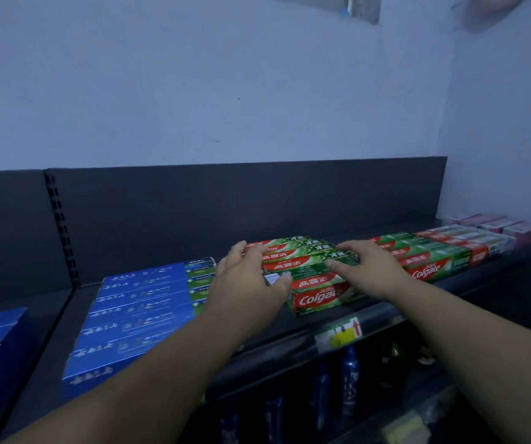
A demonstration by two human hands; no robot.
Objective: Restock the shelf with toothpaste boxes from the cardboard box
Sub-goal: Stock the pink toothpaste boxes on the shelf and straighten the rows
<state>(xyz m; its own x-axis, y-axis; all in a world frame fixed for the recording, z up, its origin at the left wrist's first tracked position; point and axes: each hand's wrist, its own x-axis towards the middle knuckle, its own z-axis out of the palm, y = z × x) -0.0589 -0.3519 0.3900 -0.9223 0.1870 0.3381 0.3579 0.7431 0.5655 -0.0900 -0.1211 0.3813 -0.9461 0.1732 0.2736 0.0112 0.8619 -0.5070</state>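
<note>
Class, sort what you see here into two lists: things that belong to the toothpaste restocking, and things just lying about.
Belongs to the job:
left hand
right hand
Colgate boxes, touched by both hands
shelf

Just lying about:
blue boxes
pink boxes
price label
bottles below

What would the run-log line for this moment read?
left hand: against left end of Colgate stack | right hand: flat on its top | stack: on shelf, beside blue boxes | cardboard box: not in view
</note>
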